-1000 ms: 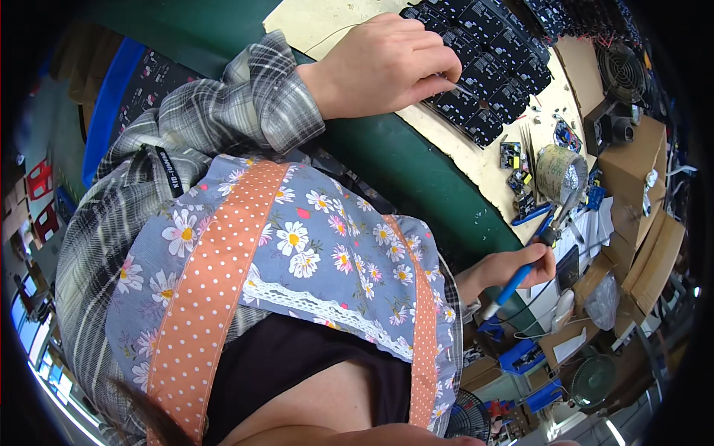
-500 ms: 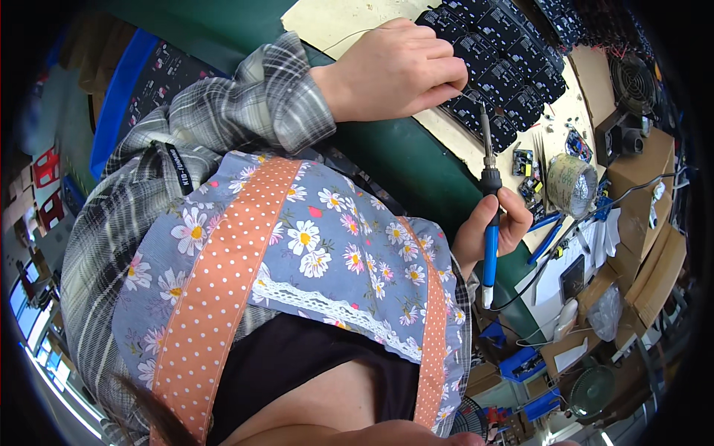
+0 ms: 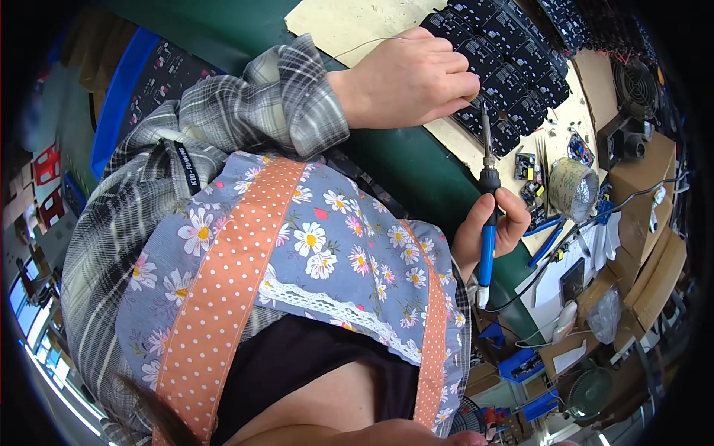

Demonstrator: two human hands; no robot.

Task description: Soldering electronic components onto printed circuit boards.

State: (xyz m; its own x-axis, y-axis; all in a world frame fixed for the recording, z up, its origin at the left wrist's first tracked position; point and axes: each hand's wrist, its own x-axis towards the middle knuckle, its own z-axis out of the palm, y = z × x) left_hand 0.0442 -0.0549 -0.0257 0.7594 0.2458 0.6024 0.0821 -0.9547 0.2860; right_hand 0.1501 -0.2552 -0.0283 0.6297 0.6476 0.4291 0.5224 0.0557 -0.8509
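Lying beside left hand (image 3: 416,80), ahead of right hand (image 3: 500,227), circuit boards (image 3: 513,63)

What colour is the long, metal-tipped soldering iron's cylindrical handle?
The cylindrical handle is blue with a white rear end, best seen in the head view.

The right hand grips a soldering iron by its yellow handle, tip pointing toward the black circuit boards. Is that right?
Not quite: the head view shows that the handle is blue, not yellow. The right hand does grip the soldering iron by it, tip pointing toward the black circuit boards.
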